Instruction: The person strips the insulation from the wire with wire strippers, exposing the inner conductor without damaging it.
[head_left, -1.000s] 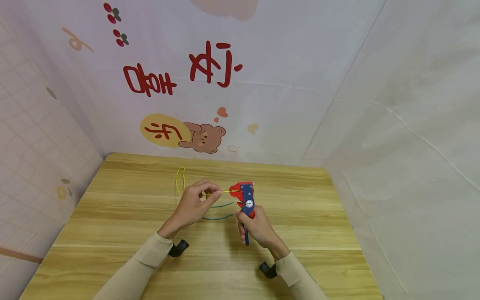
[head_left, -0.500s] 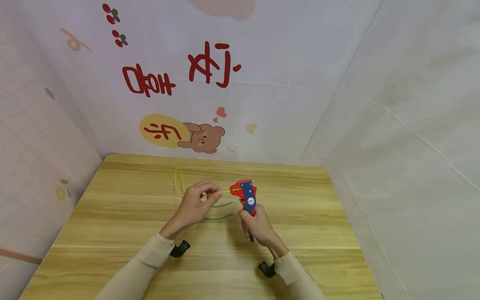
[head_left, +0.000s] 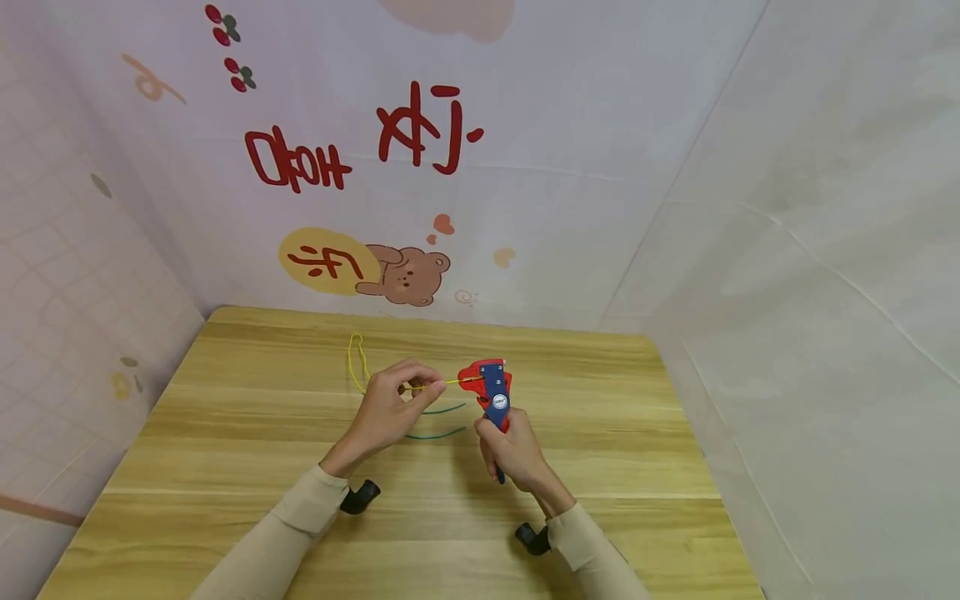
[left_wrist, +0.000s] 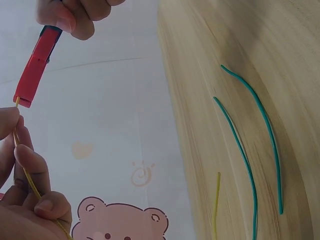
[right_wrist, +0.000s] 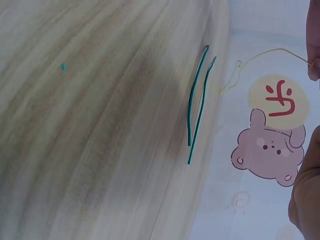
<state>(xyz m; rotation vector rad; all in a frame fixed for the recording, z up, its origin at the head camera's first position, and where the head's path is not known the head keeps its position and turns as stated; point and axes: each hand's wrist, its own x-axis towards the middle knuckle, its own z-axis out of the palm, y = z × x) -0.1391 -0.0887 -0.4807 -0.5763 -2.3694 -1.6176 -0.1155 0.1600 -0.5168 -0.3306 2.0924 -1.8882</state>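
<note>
The yellow wire [head_left: 453, 382] sits at the middle of the head view, running nearly level from the fingers into the red mouth of the red-and-blue tool [head_left: 493, 385], just right of centre. Whether the mouth is biting down on it, I can't tell from here. The rest of the wire trails to a narrow loop at the left.

The left hand [head_left: 390, 404] pinches the wire between thumb and fingertips just beside the mouth; the right hand [head_left: 515, 448] is wrapped round the tool's handles. That short free stretch looks right to me: held so close, the wire should hardly bend. I'd steady the pinch, line the wire up with the mouth, and squeeze the handles evenly without twisting the wrist. The fingertips are best left outside the red mouth, and a slack pinch could let the wire slip.

Below the left fingers lie 2 green wires [left_wrist: 270, 129] [left_wrist: 245, 156] on the table [head_left: 615, 433], apart from the work and best left there. A tiny green scrap [right_wrist: 63, 67] lies upper left in the right wrist view.
</note>
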